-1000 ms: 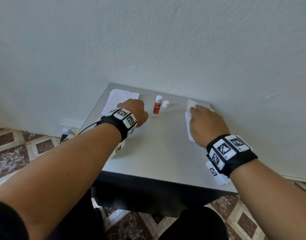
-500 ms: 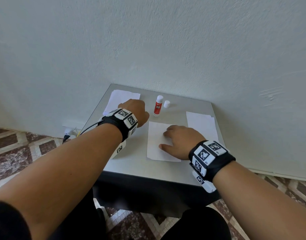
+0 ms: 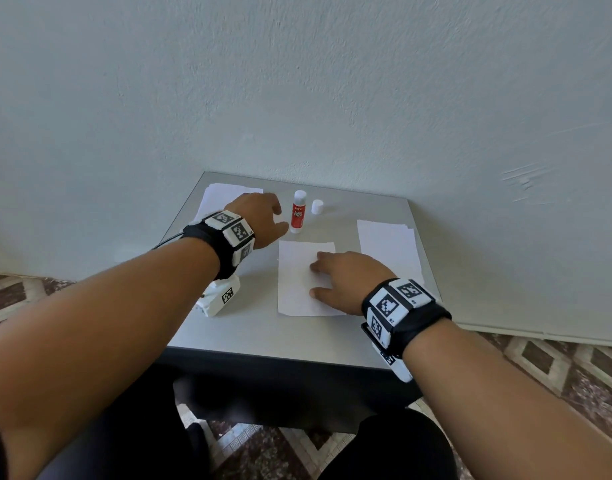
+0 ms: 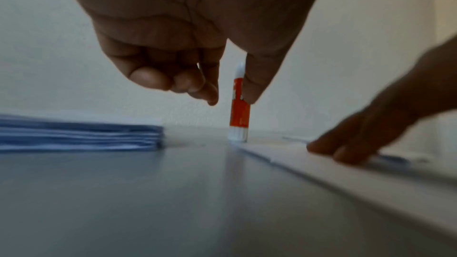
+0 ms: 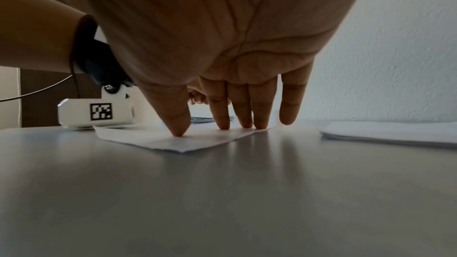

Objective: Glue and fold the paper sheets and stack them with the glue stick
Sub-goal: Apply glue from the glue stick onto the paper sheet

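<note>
An uncapped red-and-white glue stick stands upright at the back of the grey table, its white cap just to its right. My left hand hovers right beside the stick, fingers loosely curled, thumb out, holding nothing. One white paper sheet lies flat mid-table. My right hand presses on it with straight fingers and thumb. A stack of sheets lies at the right, another stack at the back left, partly hidden by my left hand.
The table stands against a pale wall. Its front edge is close to my knees, with tiled floor to both sides. My left wrist's white camera block hangs just above the table's left part.
My right hand has drawn one sheet from the right stack to mid-table and holds it there. My left hand has uncurled and moved right, up to the glue stick.
</note>
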